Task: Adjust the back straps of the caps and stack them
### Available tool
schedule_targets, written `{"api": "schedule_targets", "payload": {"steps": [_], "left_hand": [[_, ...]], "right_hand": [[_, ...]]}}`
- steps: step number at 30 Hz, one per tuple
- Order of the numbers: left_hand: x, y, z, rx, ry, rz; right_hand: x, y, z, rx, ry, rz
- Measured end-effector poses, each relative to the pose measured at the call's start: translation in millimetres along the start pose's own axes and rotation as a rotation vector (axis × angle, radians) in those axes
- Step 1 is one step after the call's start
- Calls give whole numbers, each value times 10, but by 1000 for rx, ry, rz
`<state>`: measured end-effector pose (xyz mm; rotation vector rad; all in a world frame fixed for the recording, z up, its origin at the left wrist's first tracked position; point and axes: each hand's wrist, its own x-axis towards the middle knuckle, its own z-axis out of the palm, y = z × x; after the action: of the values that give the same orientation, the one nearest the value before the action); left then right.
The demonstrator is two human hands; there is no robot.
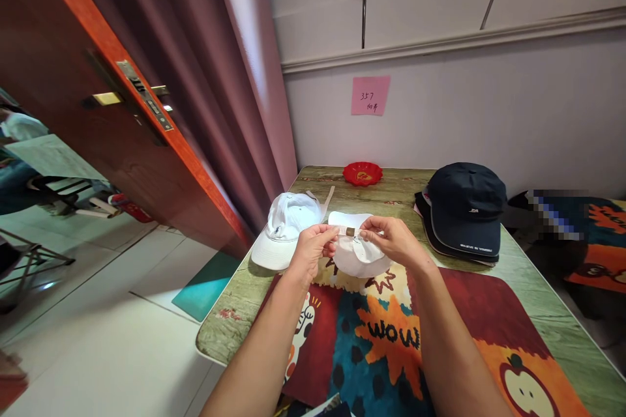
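Note:
A white cap [362,260] is held over the patterned mat, its back strap with a brass-coloured buckle [351,231] stretched between both hands. My left hand [317,249] pinches the strap just left of the buckle. On the buckle's right side, the fingers of my right hand [391,240] are closed on the strap. Another white cap [288,225], with a small dark logo and a loose strap, lies on the table at the left, close beside my left hand.
Dark caps [467,208] are stacked at the table's right. A red scalloped dish [362,173] sits near the wall. The colourful mat [469,300] covers the front of the wooden-patterned table [220,319]. An open door [147,137] and curtain stand left.

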<state>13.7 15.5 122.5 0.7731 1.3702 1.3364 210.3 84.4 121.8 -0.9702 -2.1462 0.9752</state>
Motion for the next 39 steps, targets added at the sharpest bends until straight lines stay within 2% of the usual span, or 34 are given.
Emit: {"api": "schedule_targets", "payload": {"steps": [2, 13, 25, 32, 37, 39], "left_hand": [[-8, -13, 27, -15, -4, 6], [-69, -32, 139, 24, 71, 222], [-118, -6, 157, 17, 63, 185], [-89, 34, 64, 154, -49, 210], [-33, 121, 32, 246, -236, 197], [-1, 121, 19, 273, -275, 194]], "right_hand": [[2, -9, 21, 1, 7, 0], [20, -52, 73, 118, 11, -27], [11, -79, 81, 65, 14, -36], [14, -77, 82, 80, 14, -10], [29, -73, 106, 77, 10, -38], [34, -66, 117, 66, 21, -42]]}}
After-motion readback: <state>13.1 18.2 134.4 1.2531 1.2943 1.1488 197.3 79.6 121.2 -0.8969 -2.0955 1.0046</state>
